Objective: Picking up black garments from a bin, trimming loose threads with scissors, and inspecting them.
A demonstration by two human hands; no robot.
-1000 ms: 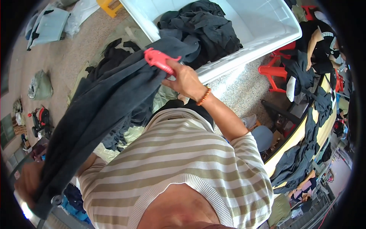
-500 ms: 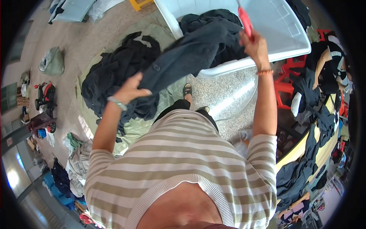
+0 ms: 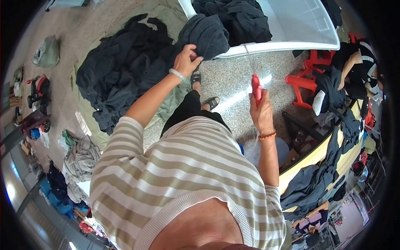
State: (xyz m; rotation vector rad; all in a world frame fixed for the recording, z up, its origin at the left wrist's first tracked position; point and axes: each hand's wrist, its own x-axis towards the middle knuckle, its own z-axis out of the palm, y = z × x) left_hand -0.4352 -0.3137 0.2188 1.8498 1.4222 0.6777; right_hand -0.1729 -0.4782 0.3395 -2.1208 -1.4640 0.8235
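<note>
My left hand [image 3: 186,61] is closed on the edge of a bunched dark garment [image 3: 208,35], which hangs beside the near left corner of the white plastic bin [image 3: 298,45]. In my right hand [image 3: 261,114] is a red air blow gun [image 3: 256,87], its long thin nozzle pointing away from me toward the bin's rim. A thin pale hose shows near my right wrist. More black garments [image 3: 237,18] lie heaped inside the bin's left part. To the left of my left hand spreads a large pile of black clothes [image 3: 121,73].
The pile lies on a green cloth sheet [image 3: 96,137] on the floor. At the right are red plastic stools [image 3: 302,81], a person in dark clothes [image 3: 354,68] and a yellow-topped table [image 3: 306,166] with dark garments. A sack [image 3: 46,52] stands far left.
The dark garment has been drawn from across the bin toward its left corner and is now bunched up. My left hand has moved right and away; my right hand came nearer with the air blow gun.
</note>
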